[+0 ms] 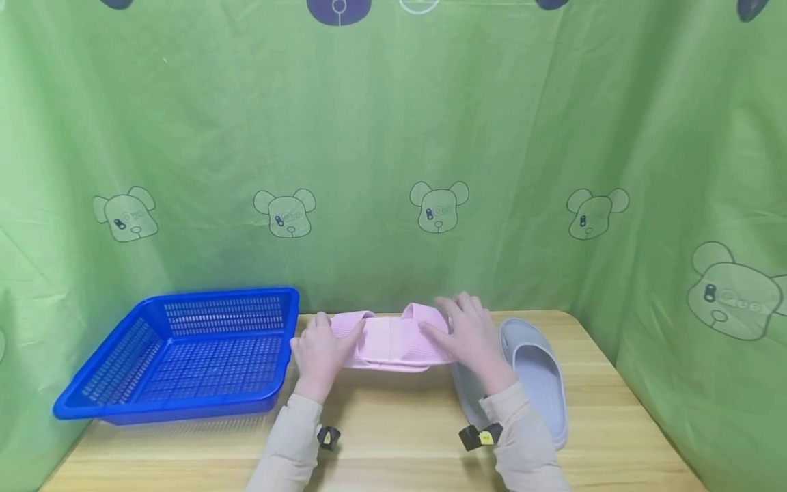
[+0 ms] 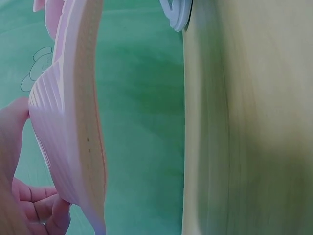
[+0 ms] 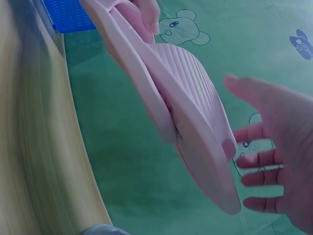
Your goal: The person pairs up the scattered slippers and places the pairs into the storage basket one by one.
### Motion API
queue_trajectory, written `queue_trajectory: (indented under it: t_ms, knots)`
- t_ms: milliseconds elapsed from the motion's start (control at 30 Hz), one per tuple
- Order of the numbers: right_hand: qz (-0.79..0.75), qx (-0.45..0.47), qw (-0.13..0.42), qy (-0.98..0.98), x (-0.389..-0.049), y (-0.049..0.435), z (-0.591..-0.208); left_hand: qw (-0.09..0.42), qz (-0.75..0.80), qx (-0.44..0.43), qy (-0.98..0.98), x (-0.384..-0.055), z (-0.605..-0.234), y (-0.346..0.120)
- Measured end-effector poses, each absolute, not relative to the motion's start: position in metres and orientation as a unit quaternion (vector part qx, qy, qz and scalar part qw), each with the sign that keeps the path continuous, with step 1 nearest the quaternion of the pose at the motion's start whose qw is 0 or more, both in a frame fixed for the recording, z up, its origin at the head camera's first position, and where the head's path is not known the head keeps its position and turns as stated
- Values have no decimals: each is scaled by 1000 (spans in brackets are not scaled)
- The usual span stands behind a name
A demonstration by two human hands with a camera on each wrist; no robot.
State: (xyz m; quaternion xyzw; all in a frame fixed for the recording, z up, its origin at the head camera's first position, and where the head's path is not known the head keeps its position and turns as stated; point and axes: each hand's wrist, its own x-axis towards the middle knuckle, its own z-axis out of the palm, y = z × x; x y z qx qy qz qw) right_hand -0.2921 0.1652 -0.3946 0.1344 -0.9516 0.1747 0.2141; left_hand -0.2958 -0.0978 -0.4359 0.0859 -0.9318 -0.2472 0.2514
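A pair of pink slippers (image 1: 389, 342) is held above the table, one overlapping the other, with ribbed straps at both ends. My left hand (image 1: 322, 350) grips the left end; in the left wrist view the thumb and curled fingers (image 2: 57, 215) pinch the strap. At the right end is my right hand (image 1: 470, 338), thumb and fingers spread around the slipper. The right wrist view shows that hand (image 3: 288, 147) with straight fingers beside the ribbed strap (image 3: 195, 73), not closed on it; whether a fingertip touches is unclear.
A blue plastic basket (image 1: 285, 383) stands on the left of the wooden table (image 1: 393, 437). Grey slippers (image 1: 544, 383) lie at the right, partly hidden by my right arm. A green curtain (image 1: 369, 123) hangs behind and along both sides.
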Motion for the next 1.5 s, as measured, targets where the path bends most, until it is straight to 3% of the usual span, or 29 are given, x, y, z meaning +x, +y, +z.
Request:
queue_trajectory:
  t_ms: [267,600,1133,1500]
  knots:
    - [171,217,185,-943,-293,169,-395,267,-244,82,-929,-297,-436,-100]
    - [174,225,117,-952,-293,169,-399,265,-249,81,-928,-297,-437,-100]
    - [176,244,102,-948,-290,166,-399,269,-252,82,-926,-296,-435,-100]
    - [156,254,123,-946,-289,163,-399,278,-246,77,-925,-297,-438,-100]
